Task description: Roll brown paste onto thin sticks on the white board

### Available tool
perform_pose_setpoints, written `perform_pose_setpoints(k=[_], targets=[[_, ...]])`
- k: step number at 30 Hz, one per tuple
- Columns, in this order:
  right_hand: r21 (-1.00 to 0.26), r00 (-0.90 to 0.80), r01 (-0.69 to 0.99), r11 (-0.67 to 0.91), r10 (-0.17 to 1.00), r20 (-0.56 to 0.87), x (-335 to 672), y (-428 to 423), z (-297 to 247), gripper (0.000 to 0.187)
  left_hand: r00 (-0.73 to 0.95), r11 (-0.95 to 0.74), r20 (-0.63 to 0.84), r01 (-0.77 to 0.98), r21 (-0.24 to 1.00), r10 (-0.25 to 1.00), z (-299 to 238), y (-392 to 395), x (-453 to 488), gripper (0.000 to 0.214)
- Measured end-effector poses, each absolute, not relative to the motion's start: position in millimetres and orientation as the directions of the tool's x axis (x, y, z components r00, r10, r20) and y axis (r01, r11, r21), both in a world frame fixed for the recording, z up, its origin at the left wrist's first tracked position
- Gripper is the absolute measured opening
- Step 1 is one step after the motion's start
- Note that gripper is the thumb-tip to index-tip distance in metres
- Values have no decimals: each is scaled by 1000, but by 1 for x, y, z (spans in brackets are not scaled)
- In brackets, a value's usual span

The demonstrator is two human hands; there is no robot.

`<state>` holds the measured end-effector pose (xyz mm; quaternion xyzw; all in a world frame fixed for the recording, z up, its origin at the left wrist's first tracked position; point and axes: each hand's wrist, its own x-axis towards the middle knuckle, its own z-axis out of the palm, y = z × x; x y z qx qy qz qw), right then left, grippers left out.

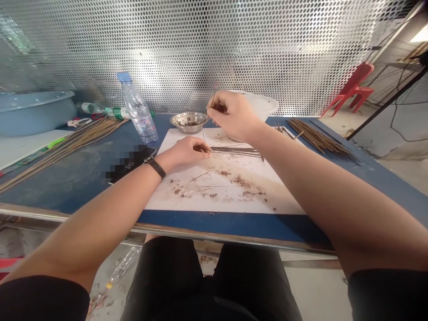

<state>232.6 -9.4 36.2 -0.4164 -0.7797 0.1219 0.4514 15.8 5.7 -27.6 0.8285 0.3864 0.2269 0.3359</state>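
Observation:
My left hand (pixel 187 151), with a dark band on the wrist, rests on a white sheet (pixel 187 200). Its curled fingers close around the left end of a bundle of thin dark sticks (pixel 237 151). Higher up and to the right, my right hand (pixel 230 111) is closed in a pinch. A thin dark strand shows at its fingertips and seems to hang towards the left hand; whether it is thread or stick I cannot tell. Brown crumbs (pixel 242 180) are scattered over the sheet. Behind the hands stands a metal bowl (pixel 189 129) with dark bits inside.
A pale tub (pixel 267 104) sits partly behind my right hand. More sticks (pixel 321 138) lie at the right, and long stalks (pixel 83 138) at the left. A water bottle (pixel 138 111), a phone (pixel 132 165) and a blue basin (pixel 36 116) are on the left. Perforated metal (pixel 187 49) borders the back.

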Motion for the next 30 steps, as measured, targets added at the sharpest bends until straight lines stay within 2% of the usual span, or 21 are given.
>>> perform_pose_setpoints(k=[5, 8, 11, 17, 21, 25, 30], targets=[[-772, -77, 342, 536, 834, 546, 236, 10, 23, 21, 583, -379, 160, 277, 883, 797, -21, 1, 17, 33], [-873, 9, 167, 458, 885, 465, 232, 15, 13, 23, 545, -318, 179, 171, 933, 819, -18, -5, 19, 30], [-921, 49, 34, 388, 920, 389, 227, 13, 6, 27, 510, -335, 237, 109, 936, 827, -15, -8, 21, 31], [-962, 61, -117, 248, 968, 243, 223, 7, 9, 33, 532, -400, 267, 149, 904, 803, -17, -6, 21, 25], [-979, -3, -87, 184, 983, 185, 223, 2, 11, 32, 514, -412, 260, 208, 887, 817, -14, -9, 21, 22], [-988, -179, 74, 135, 977, 120, 224, -5, 11, 32, 497, -436, 285, 219, 873, 820, -10, -13, 20, 22], [-953, -317, 218, 212, 939, 136, 226, -11, 16, 31, 474, -444, 283, 270, 855, 834, -8, -14, 20, 28]])
